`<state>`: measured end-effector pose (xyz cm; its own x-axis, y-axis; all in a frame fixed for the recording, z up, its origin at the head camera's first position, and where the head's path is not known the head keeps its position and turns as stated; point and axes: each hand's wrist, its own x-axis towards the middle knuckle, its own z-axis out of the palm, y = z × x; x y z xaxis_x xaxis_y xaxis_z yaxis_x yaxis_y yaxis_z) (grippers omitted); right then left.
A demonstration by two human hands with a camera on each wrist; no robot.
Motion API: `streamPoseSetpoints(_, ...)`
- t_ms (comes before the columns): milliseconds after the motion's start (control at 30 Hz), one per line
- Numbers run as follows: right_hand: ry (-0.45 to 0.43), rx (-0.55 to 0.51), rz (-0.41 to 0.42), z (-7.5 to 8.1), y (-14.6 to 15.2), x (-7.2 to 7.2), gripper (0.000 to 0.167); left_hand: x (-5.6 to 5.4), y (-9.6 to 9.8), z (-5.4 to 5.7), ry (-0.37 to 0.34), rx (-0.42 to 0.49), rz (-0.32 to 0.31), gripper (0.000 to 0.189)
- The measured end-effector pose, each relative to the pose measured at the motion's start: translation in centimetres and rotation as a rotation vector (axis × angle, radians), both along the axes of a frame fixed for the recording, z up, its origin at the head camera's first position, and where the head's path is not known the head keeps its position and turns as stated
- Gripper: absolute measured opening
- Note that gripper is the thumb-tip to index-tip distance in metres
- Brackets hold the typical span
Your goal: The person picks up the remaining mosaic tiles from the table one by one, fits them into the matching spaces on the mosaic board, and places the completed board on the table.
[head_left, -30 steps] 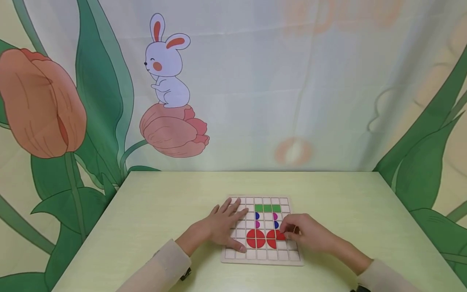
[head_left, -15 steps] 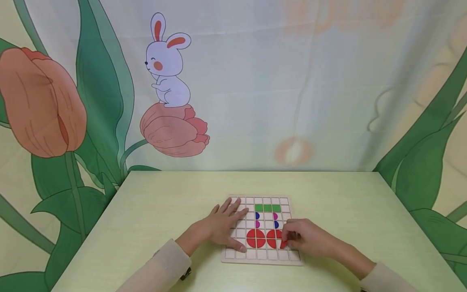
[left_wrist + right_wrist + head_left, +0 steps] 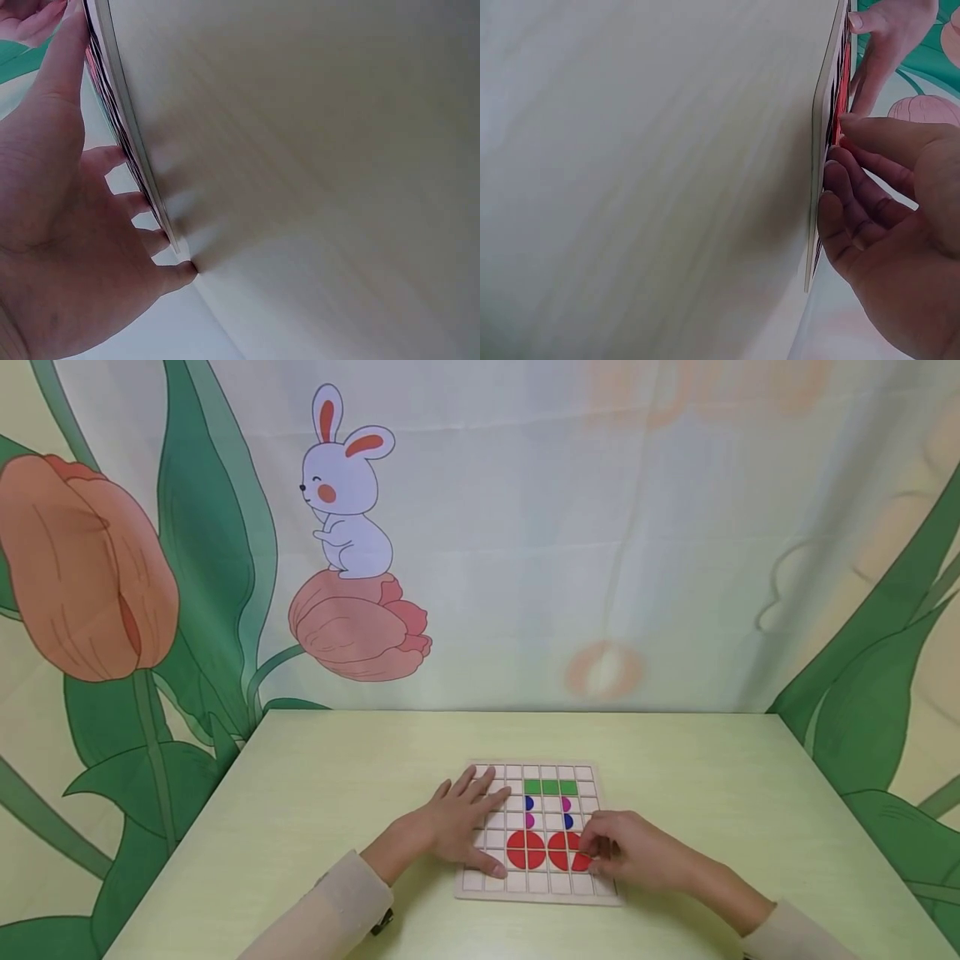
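Observation:
A wooden grid board (image 3: 540, 900) lies on the table with coloured flat pieces set in its cells. My left hand (image 3: 450, 827) rests on its left side with fingers spread. At the lower right, my right hand (image 3: 641, 852) pinches a red quarter-circle piece (image 3: 581, 862), slightly askew in the bottom right cell of a red circle. To the left sits a full red circle (image 3: 527, 850) of quarter pieces. Higher up are a row of green squares (image 3: 550, 787), blue half-circles (image 3: 529, 804) and pink half-circles (image 3: 566, 805). In the right wrist view, thumb and fingertips meet at the board's face.
The pale table (image 3: 360, 752) extends around the board. Behind it hangs a curtain (image 3: 510, 568) printed with a rabbit and tulips. Beige sleeves (image 3: 330, 902) cover both forearms.
My right hand has moved slightly down the board, bringing the red quarter-circle from over the circle's upper right to its lower right cell and turning it. The left hand stays put.

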<state>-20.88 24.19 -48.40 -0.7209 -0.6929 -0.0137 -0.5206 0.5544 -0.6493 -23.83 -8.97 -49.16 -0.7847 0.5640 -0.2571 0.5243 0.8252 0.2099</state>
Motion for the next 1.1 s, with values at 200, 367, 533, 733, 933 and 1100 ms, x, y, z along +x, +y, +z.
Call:
streamPoseSetpoints(200, 0.026, 0.008, 0.016, -0.15, -0.17, -0.29, 0.016, 0.0, 0.02, -0.01, -0.006, -0.002, 0.001, 0.122)
streamPoseSetpoints(367, -0.001, 0.044, -0.013, -0.15, -0.39, -0.46, 0.015, 0.05, 0.08, 0.12, -0.017, 0.001, 0.003, 0.122)
streamPoseSetpoints(533, -0.001, 0.052, -0.014, -0.06, -0.6, -0.48, 0.015, 0.09, 0.12, 0.29, -0.014, -0.007, 0.002, 0.122)
streamPoseSetpoints(733, -0.007, 0.049, -0.028, -0.18, -0.65, -0.55, 0.015, 0.07, 0.16, 0.27, -0.005, -0.016, 0.0, 0.122)
streamPoseSetpoints(933, -0.021, 0.045, -0.038, -0.31, -0.64, -0.66, 0.014, 0.04, 0.19, 0.23, -0.004, -0.018, 0.002, 0.122)
streamPoseSetpoints(1100, -0.033, 0.035, -0.04, -0.23, -0.6, -0.7, 0.014, -0.01, 0.16, 0.12, 0.001, -0.017, -0.001, 0.123)
